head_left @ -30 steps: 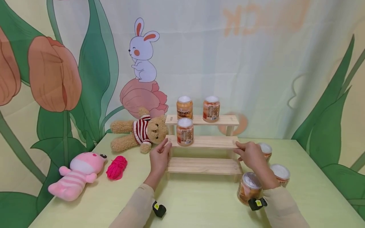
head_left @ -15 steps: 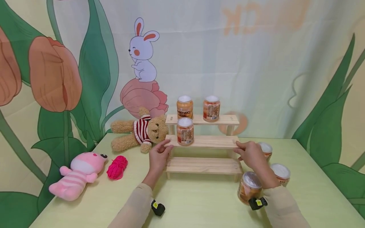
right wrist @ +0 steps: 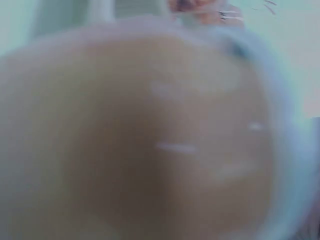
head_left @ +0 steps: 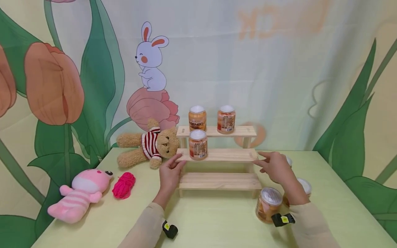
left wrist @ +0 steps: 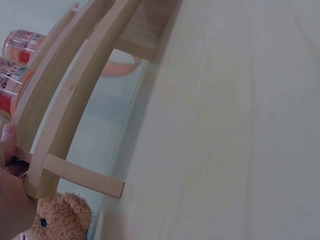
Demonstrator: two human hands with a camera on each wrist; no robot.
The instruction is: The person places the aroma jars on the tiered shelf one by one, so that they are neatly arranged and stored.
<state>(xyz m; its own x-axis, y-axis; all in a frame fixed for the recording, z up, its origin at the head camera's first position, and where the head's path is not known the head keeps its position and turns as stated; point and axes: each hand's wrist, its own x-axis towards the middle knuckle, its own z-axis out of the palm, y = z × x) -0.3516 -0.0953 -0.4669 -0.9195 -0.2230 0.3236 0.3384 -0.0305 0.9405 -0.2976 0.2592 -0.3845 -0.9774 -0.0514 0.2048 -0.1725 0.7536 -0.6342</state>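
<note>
A three-tier wooden display rack stands at mid-table. My left hand pinches the left end of its middle shelf, thumb below and fingers above; the left wrist view shows the thumb against the wood. At the opposite end, my right hand has its index finger and thumb spread apart, fingertips right at the shelf's edge. One canned-fruit jar sits on the middle shelf's left part. Two more, a left jar and a right jar, occupy the top shelf. A blurred orange-brown shape fills the right wrist view.
Beside my right forearm stands a silver-lidded jar, with two others partly hidden behind the arm. On the left lie a teddy bear, a pink plush toy and a pink yarn skein. A printed curtain hangs behind.
My right hand has shifted slightly rightward off the shelf end, its fingers loosening from their pinch. The left hand keeps its hold. The head view has turned a little, moving everything slightly left.
</note>
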